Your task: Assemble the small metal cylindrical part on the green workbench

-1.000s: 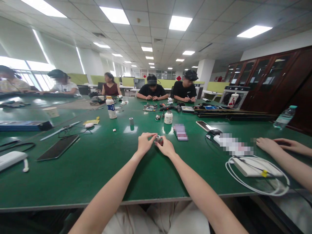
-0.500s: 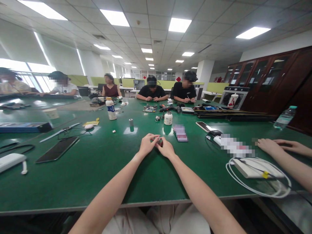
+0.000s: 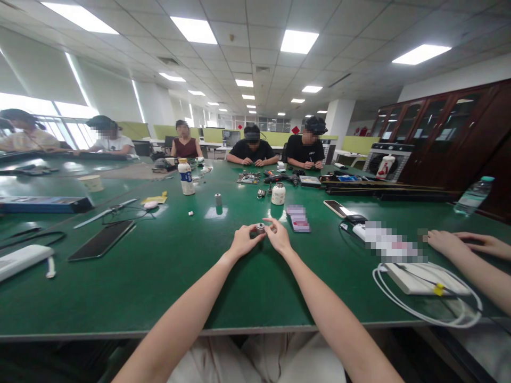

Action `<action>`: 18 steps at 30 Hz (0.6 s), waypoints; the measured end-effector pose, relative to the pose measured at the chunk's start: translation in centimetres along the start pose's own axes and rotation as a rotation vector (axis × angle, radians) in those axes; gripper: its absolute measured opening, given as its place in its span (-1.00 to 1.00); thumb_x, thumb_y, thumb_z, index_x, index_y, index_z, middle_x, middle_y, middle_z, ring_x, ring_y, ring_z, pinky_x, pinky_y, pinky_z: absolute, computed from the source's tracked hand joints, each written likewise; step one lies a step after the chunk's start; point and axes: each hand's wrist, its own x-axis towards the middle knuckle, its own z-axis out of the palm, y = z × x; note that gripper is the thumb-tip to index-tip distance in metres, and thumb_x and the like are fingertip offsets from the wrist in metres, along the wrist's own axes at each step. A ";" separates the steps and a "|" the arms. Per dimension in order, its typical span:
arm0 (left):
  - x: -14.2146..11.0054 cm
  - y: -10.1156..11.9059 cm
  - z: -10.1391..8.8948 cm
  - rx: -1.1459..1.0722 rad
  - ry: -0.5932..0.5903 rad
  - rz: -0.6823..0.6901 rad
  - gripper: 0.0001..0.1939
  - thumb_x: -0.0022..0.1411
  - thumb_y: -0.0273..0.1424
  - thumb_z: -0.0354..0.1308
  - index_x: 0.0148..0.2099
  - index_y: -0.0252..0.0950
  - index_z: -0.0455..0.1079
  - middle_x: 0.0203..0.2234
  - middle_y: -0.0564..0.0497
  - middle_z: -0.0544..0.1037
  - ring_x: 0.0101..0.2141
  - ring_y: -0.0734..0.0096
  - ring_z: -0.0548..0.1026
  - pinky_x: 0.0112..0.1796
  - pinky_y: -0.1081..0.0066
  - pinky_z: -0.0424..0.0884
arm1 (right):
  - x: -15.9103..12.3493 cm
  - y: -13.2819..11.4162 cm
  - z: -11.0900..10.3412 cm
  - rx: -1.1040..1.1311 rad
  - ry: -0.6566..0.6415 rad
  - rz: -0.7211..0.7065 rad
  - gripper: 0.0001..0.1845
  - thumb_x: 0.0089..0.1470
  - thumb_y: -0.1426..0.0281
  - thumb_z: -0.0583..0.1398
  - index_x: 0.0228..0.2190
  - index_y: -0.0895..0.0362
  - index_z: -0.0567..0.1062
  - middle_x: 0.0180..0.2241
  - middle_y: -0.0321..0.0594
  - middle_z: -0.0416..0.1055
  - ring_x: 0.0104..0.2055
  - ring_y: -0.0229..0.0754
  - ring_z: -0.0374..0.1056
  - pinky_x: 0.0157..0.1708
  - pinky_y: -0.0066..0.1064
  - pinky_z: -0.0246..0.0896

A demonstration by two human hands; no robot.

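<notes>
Metal cylinder (image 3: 260, 227) is on the near side of the white jar (image 3: 278, 194), probably stiff, light and smooth enough to slip; its sides suit a pinch. Fingers of the left hand (image 3: 242, 241) pinch it; those of the right hand (image 3: 280, 237) are partly spread beside it, contact unclear.

the left hand (image 3: 244, 240) holds a small metal cylinder (image 3: 260, 228), the right hand (image 3: 279, 237) beside it; from the cylinder, a white jar (image 3: 278, 194) stands at one o'clock, a grey can (image 3: 218, 200) at ten.

Front tabletop (image 3: 167, 298) open; white flask (image 3: 278, 194), phone (image 3: 298, 218) obstruct beyond hands.
</notes>
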 end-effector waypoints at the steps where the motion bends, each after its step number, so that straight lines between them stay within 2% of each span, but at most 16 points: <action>1: 0.0 -0.1 0.0 0.021 -0.002 0.015 -0.61 0.13 -0.22 0.24 0.02 -0.16 0.50 -0.19 -0.03 0.63 -0.12 0.16 0.52 -0.06 0.24 0.39 | 0.1 -0.2 -0.2 -0.040 -0.001 -0.014 -0.63 0.11 0.23 0.10 -0.07 0.02 0.51 -0.45 -0.35 0.40 -0.47 -0.26 0.28 -0.38 -0.45 0.18; 6: -0.1 -0.1 -0.1 0.072 0.002 0.028 -0.65 0.15 -0.16 0.21 -0.04 -0.15 0.53 -0.24 -0.02 0.64 -0.18 0.18 0.54 -0.13 0.29 0.41 | 0.8 -1.1 -0.9 -0.186 -0.008 -0.069 -0.68 0.08 0.13 0.18 -0.25 0.00 0.64 -0.46 -0.29 0.42 -0.41 -0.23 0.30 -0.41 -0.46 0.11; 11: -0.3 0.4 -0.4 0.122 0.010 0.012 -0.66 0.16 -0.16 0.21 -0.04 -0.16 0.53 -0.24 -0.04 0.64 -0.17 0.14 0.53 -0.11 0.22 0.39 | 3.0 -1.3 -1.5 -0.183 -0.110 -0.096 -0.71 0.03 0.17 0.23 -0.35 0.08 0.66 -0.62 -0.35 0.32 -0.55 -0.30 0.17 -0.53 -0.48 -0.03; 16: -0.4 0.6 -0.4 0.142 -0.007 0.005 -0.61 0.19 -0.15 0.19 0.02 -0.18 0.48 -0.21 -0.04 0.62 -0.12 0.15 0.50 -0.08 0.20 0.37 | 4.2 0.0 -3.7 -0.093 -0.031 -0.034 -0.60 0.05 0.14 0.21 -0.29 0.20 0.66 -0.70 -0.38 0.24 -0.61 -0.32 0.05 -0.57 -0.48 -0.11; 18: -0.4 0.5 -0.4 0.138 -0.013 -0.001 -0.60 0.19 -0.14 0.19 0.03 -0.19 0.48 -0.20 -0.03 0.62 -0.11 0.16 0.49 -0.07 0.22 0.37 | 3.7 0.9 -4.7 -0.152 -0.081 -0.001 -0.65 0.02 0.19 0.26 -0.31 0.19 0.67 -0.68 -0.35 0.31 -0.59 -0.32 0.10 -0.55 -0.48 -0.07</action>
